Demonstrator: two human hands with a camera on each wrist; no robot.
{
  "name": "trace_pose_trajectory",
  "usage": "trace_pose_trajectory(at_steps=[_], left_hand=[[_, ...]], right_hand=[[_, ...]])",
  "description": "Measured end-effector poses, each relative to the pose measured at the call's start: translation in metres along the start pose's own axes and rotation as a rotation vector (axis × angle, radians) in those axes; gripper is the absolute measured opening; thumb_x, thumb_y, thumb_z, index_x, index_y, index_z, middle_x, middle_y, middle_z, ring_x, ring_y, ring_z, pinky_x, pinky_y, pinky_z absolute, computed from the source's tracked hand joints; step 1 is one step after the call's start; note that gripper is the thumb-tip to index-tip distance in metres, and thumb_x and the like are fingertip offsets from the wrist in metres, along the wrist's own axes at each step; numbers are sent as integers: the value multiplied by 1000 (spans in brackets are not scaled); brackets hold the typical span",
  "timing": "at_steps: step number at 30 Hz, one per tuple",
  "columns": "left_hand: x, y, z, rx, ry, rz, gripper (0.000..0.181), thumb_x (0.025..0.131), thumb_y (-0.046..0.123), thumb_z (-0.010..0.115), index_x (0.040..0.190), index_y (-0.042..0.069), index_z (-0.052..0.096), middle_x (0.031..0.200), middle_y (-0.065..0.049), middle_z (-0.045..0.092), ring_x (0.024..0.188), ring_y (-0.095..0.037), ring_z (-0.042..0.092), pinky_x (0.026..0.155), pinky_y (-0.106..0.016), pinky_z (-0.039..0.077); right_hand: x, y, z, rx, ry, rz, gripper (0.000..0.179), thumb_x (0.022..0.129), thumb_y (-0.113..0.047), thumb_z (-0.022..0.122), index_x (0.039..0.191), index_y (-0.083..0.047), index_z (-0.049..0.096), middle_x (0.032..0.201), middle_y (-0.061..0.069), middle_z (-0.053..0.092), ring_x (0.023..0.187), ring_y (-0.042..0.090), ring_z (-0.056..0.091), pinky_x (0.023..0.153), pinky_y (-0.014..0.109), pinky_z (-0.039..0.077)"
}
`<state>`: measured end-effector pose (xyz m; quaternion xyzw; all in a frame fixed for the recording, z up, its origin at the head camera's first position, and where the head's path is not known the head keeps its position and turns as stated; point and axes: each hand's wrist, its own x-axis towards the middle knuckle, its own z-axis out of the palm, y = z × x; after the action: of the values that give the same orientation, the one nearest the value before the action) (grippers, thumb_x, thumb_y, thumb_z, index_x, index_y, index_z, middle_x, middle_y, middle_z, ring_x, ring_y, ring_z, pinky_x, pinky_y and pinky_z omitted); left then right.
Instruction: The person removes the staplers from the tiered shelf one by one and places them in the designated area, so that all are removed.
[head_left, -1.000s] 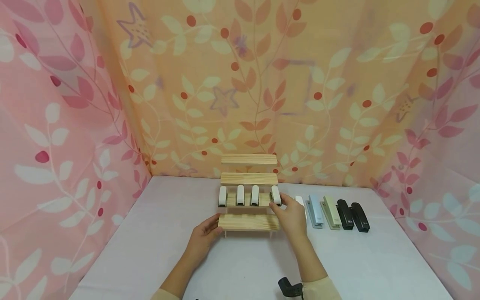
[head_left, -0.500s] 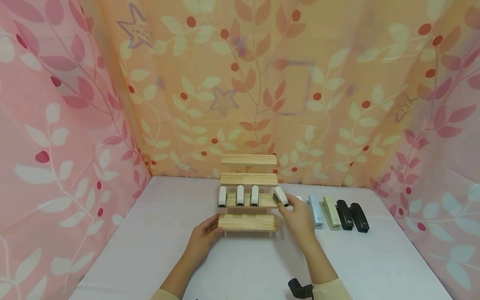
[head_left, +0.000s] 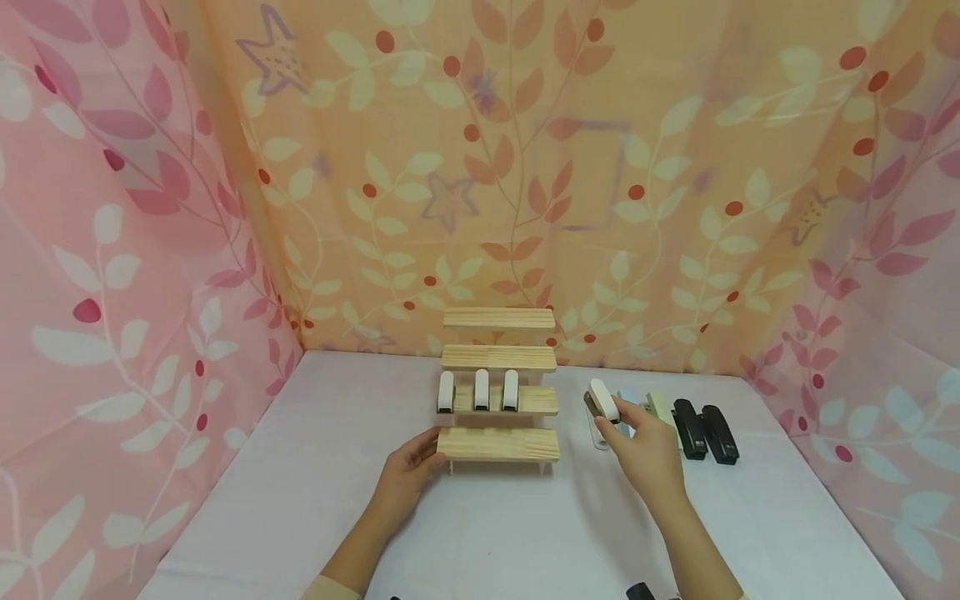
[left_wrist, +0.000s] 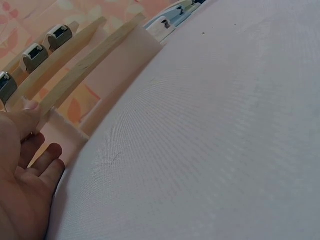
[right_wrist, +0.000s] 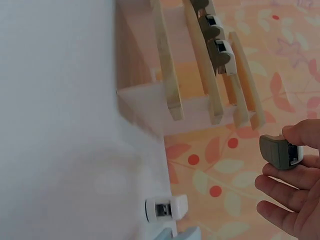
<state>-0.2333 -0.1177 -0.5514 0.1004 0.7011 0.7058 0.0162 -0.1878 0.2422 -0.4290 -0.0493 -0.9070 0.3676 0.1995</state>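
My right hand [head_left: 651,454] pinches a small stapler [head_left: 604,400] with a white top and grey-green underside, tilted, over the left end of a row of staplers. In the right wrist view the thumb and fingers hold this stapler [right_wrist: 281,151] well apart from the rack. At the left end of the wooden stepped rack [head_left: 498,446], my left hand [head_left: 408,477] grips the lowest board; in the left wrist view the thumb [left_wrist: 31,106] lies on the board's end. Three similar white-topped staplers [head_left: 482,390] stand on the second board from the bottom.
Right of the rack, the table row has a white stapler [head_left: 600,439] partly hidden, a light blue one [head_left: 628,395], a pale green one [head_left: 660,407] and two black ones [head_left: 690,429]. Patterned cloth [head_left: 510,167] encloses the white table [head_left: 315,433].
My right hand has lifted the stapler off the right end of the second board and carried it rightward, over the row on the table. My left hand has stayed at the rack.
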Motion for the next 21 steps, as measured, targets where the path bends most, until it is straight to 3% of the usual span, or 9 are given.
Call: trace_pose_trajectory(at_steps=[8, 21], left_hand=[[0, -1, -1, 5, -18, 17, 58, 96, 20, 73, 148, 5, 52, 146, -15, 58, 134, -30, 57, 102, -20, 52], [1, -2, -2, 11, -14, -2, 59, 94, 22, 75, 147, 6, 54, 140, -15, 63, 129, -27, 61, 102, -21, 53]], right_hand=[[-15, 14, -21, -6, -25, 45, 52, 95, -38, 75, 138, -9, 65, 128, 20, 70, 130, 42, 59, 97, 63, 53], [-29, 48, -22, -55, -77, 107, 63, 92, -46, 76, 138, -4, 64, 128, 25, 67, 127, 47, 59, 105, 68, 45]])
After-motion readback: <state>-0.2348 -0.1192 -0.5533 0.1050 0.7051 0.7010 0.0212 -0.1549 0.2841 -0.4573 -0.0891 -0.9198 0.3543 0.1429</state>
